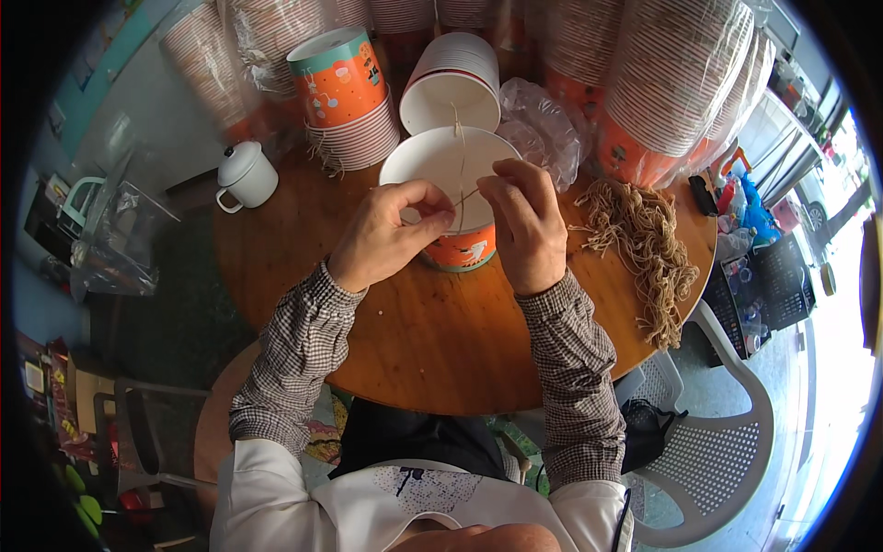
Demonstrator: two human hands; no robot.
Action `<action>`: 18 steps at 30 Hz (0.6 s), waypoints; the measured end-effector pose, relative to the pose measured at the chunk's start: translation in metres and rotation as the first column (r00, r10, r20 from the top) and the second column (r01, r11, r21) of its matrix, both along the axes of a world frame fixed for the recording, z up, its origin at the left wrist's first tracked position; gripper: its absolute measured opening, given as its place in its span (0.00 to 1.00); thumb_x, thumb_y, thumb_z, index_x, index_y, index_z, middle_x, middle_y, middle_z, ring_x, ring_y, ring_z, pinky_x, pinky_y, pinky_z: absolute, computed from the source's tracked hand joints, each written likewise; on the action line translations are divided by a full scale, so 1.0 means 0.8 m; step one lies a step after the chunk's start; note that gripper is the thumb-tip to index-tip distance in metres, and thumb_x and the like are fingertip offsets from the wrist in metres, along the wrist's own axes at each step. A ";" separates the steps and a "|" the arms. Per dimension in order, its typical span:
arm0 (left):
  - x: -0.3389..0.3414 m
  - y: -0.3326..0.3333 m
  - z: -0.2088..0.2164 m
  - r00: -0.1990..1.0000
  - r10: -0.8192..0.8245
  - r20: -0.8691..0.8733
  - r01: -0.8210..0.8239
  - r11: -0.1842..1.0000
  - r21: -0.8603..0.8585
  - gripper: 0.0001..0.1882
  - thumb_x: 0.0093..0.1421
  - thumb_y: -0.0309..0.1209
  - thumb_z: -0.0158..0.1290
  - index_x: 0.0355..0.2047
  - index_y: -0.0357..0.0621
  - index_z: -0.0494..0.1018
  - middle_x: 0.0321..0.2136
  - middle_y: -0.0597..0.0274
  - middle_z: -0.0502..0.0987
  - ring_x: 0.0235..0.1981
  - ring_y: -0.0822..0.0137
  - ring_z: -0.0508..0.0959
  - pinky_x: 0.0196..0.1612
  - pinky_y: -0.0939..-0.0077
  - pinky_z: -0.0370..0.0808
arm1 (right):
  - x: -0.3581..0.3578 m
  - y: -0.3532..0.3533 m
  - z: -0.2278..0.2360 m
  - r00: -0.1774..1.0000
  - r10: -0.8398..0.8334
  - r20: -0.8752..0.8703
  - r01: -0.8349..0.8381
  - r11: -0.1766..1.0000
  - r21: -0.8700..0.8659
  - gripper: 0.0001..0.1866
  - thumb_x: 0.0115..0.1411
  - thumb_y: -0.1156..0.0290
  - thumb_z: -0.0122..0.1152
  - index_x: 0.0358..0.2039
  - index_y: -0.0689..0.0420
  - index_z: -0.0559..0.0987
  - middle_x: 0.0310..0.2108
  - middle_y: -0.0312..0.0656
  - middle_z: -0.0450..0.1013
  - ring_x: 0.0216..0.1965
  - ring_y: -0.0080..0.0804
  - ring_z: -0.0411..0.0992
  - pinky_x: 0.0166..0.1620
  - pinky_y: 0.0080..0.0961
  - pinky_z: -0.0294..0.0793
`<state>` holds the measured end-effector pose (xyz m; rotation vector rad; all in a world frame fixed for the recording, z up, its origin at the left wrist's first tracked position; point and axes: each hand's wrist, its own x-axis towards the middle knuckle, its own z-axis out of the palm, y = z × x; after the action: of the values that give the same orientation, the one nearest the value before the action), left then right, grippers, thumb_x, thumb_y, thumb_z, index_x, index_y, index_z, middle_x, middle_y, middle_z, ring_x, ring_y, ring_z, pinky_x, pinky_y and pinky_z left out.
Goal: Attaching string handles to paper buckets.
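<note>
An orange paper bucket [457,250] with a white inside stands upright on the wooden table in front of me. A thin beige string [463,170] runs across its mouth from the far rim toward my hands. My left hand [394,225] is at the bucket's near left rim, thumb and forefinger pinched on the string. Over the near right rim, my right hand [526,221] pinches a short stretch of the same string between its fingertips. Whether the string is knotted there is too small to tell.
Behind the bucket lies a stack of nested buckets [451,78], its mouth toward me. Another stack [354,138] stands left of it, near a white enamel mug [248,175]. Plastic-wrapped stacks [676,78] line the back. A pile of beige strings [648,248] lies at the right table edge.
</note>
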<state>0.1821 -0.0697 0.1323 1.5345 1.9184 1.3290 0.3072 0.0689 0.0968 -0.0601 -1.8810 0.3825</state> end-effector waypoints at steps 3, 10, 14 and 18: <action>-0.003 0.001 -0.011 0.990 -0.005 0.141 -0.005 0.997 0.071 0.07 0.59 0.28 0.55 0.34 0.34 0.74 0.29 0.64 0.79 0.31 0.76 0.78 0.37 0.79 0.75 | 0.001 0.004 0.003 0.999 -0.036 -0.009 0.036 0.999 -0.003 0.08 0.51 0.80 0.61 0.34 0.58 0.76 0.33 0.41 0.72 0.36 0.39 0.72 0.41 0.31 0.72; 0.003 -0.002 -0.008 0.907 0.030 0.419 -0.119 0.975 0.187 0.08 0.61 0.29 0.54 0.33 0.36 0.74 0.29 0.69 0.76 0.33 0.80 0.75 0.39 0.84 0.73 | 0.009 0.003 0.007 0.994 -0.108 -0.014 0.109 0.991 0.074 0.07 0.51 0.78 0.62 0.33 0.55 0.77 0.28 0.36 0.72 0.34 0.35 0.71 0.52 0.39 0.66; -0.010 -0.006 -0.007 0.895 -0.017 0.446 -0.097 0.968 0.231 0.08 0.62 0.29 0.54 0.36 0.36 0.75 0.30 0.69 0.77 0.35 0.80 0.75 0.40 0.85 0.72 | 0.011 -0.004 0.010 0.986 -0.164 0.023 0.152 0.951 0.269 0.10 0.49 0.77 0.62 0.33 0.50 0.79 0.30 0.33 0.71 0.34 0.29 0.72 0.57 0.43 0.61; 0.000 -0.005 0.001 0.847 -0.091 0.523 -0.035 0.974 0.226 0.09 0.62 0.29 0.55 0.38 0.35 0.76 0.30 0.68 0.77 0.36 0.79 0.75 0.42 0.85 0.72 | 0.015 -0.015 0.015 0.991 -0.135 0.026 0.116 0.921 0.371 0.14 0.46 0.71 0.60 0.36 0.47 0.78 0.34 0.31 0.70 0.39 0.27 0.72 0.58 0.47 0.62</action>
<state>0.1823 -0.0734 0.1331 1.1077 1.4255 1.7836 0.3191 0.0572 0.1088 0.0634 -1.9586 -0.0662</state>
